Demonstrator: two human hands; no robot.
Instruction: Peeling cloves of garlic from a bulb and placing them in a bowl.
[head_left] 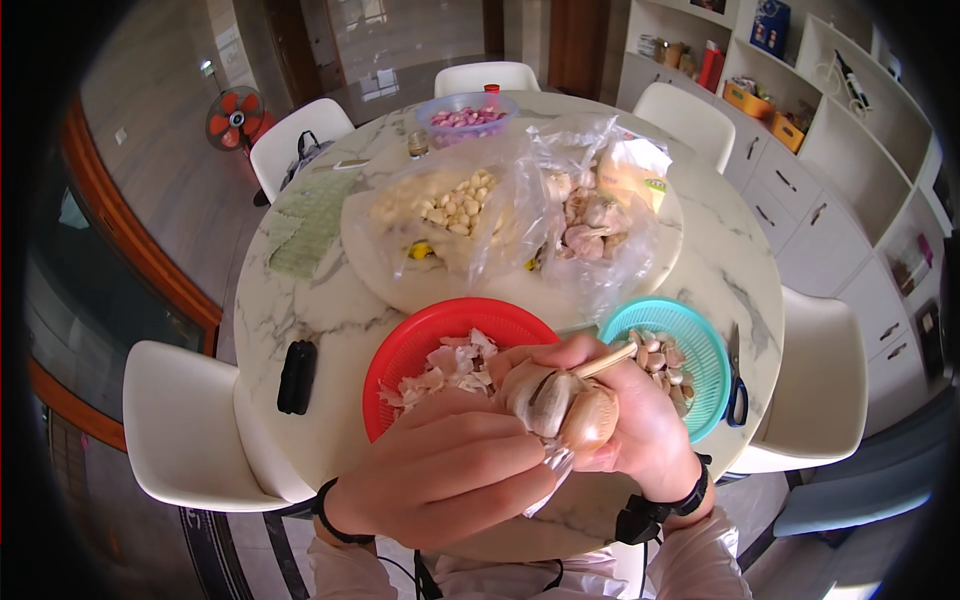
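A garlic bulb (pixel 588 418), with its stiff stem pointing up to the right, is held in my right hand (pixel 648 412), fingers wrapped behind it. My left hand (pixel 440 472) is closed at the bulb's lower side, its fingers on a loose strip of papery garlic skin (pixel 548 482). Part of that strip is hidden by the fingers. Behind my hands, a red plastic basket (pixel 395 345) holds peeled-off white skins (pixel 452 365). To the right, a turquoise basket (pixel 712 345) contains loose unpeeled cloves (pixel 660 358).
On the round turntable (pixel 365 265) lie a plastic bag of peeled cloves (pixel 458 205) and another of whole bulbs (pixel 590 225). Farther back is a bowl of purple pieces (pixel 466 118). Scissors (pixel 737 385) lie at the right, a black case (pixel 297 377) at the left, and a green cloth (pixel 310 225) beyond.
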